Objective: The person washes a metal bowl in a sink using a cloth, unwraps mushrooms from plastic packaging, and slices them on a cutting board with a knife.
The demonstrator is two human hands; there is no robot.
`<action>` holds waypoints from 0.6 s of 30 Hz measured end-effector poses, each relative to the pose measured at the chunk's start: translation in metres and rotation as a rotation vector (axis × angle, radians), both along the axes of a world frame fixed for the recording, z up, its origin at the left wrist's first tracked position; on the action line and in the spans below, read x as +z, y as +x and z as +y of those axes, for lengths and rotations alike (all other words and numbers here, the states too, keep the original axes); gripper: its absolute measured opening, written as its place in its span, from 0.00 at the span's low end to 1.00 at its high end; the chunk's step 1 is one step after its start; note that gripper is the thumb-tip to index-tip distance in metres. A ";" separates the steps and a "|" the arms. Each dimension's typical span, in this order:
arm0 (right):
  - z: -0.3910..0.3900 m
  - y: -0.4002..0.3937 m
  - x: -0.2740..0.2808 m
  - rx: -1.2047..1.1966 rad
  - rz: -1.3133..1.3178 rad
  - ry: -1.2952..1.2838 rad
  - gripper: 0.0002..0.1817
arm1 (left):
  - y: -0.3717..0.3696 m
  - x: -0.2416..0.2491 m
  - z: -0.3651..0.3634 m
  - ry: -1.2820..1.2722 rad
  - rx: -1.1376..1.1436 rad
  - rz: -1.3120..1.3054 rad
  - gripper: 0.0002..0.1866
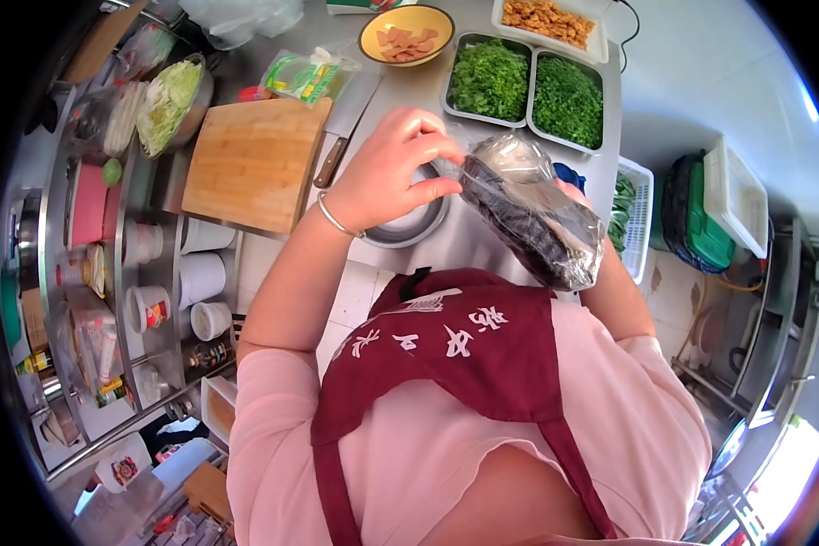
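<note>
A clear plastic bag [532, 214] with dark, almost black contents is held in front of my chest, above the metal counter's near edge. My left hand [396, 168], with a bangle at the wrist, pinches the bag's left end between thumb and fingers. Behind the bag's right side, my right hand [571, 193] grips it; most of its fingers are hidden. Below my left hand sits a round metal bowl [414, 227], partly covered by the hand. A knife [330, 164] with a wooden handle lies beside the wooden cutting board [250, 164], left of that hand.
Two metal trays of chopped greens [490, 80] stand at the back, near a yellow bowl [366, 44] of pink slices and a white tray [601, 41] of orange-brown pieces. A white basket [643, 218] holds green vegetables at right. Shelves [127, 264] with tubs line the left.
</note>
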State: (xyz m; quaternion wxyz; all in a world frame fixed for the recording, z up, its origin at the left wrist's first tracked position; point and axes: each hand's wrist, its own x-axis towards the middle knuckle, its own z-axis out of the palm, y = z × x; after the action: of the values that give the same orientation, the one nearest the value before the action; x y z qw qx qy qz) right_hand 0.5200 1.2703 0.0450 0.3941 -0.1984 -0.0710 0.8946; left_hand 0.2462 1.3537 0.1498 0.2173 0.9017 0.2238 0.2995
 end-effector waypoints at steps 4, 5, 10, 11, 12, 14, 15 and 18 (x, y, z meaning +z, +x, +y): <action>0.001 -0.002 0.003 -0.056 -0.021 -0.103 0.32 | 0.000 -0.001 0.002 -0.020 -0.067 0.088 0.08; 0.005 -0.001 -0.002 -0.015 0.091 0.005 0.34 | -0.001 0.000 0.001 -0.028 -0.096 0.040 0.08; 0.017 0.002 -0.024 0.003 0.326 -0.006 0.28 | -0.010 -0.001 -0.003 -0.084 -0.141 -0.009 0.07; 0.016 0.001 -0.024 0.001 0.328 -0.004 0.28 | -0.012 -0.002 -0.004 -0.120 -0.137 -0.033 0.06; 0.016 0.000 -0.023 0.032 0.340 0.032 0.29 | -0.015 -0.004 -0.007 -0.120 -0.137 -0.032 0.06; 0.015 -0.002 -0.022 0.065 0.352 0.067 0.30 | -0.019 -0.009 -0.013 -0.553 -0.092 -0.042 0.05; 0.013 -0.003 -0.021 0.076 0.357 0.067 0.32 | -0.018 -0.013 -0.015 -0.554 -0.090 -0.042 0.05; 0.014 -0.003 -0.029 0.071 0.299 0.042 0.35 | -0.013 -0.023 -0.017 -0.675 -0.035 -0.265 0.03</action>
State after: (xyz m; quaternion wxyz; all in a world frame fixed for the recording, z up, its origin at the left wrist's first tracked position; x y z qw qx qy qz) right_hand 0.5172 1.2847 0.0163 0.3723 -0.0519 -0.0373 0.9259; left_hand 0.2336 1.3365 0.1267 0.5349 0.7361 0.2645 0.3194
